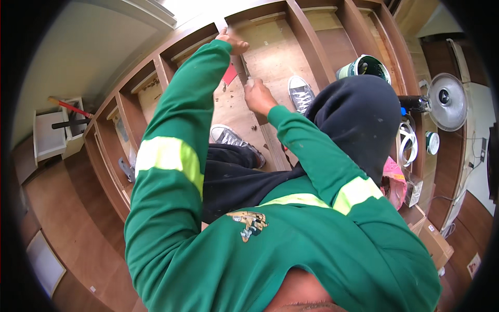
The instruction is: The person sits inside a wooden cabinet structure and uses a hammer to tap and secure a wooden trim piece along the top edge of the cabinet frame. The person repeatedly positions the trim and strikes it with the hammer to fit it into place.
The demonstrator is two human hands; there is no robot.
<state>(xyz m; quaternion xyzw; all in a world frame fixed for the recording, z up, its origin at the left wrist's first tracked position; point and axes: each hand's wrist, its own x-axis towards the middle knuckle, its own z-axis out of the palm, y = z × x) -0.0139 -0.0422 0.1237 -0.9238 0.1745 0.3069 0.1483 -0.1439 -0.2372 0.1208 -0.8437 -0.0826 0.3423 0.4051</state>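
Observation:
My left hand (235, 43) is at the far end of a brown wooden divider (240, 66), its fingers bent over the board and its thumb on the far side. Nearer to me, my right hand (260, 96) is closed in a fist beside the same divider, thumb on top. A small greyish bit shows at its thumb, but what it holds is hidden. The divider runs between my feet inside a large brown wooden frame (301, 32) with several compartments. A red flat piece (229, 74) lies just left of the divider.
My shoes (300, 93) stand on the pale panel inside the frame, among small scraps. A paint bucket (364, 67) stands by my right knee. Farther right are a round fan (446, 97), a coiled white strip (408, 144) and a pink bag (395, 182). A white drawer unit (49, 136) bearing tools is at left.

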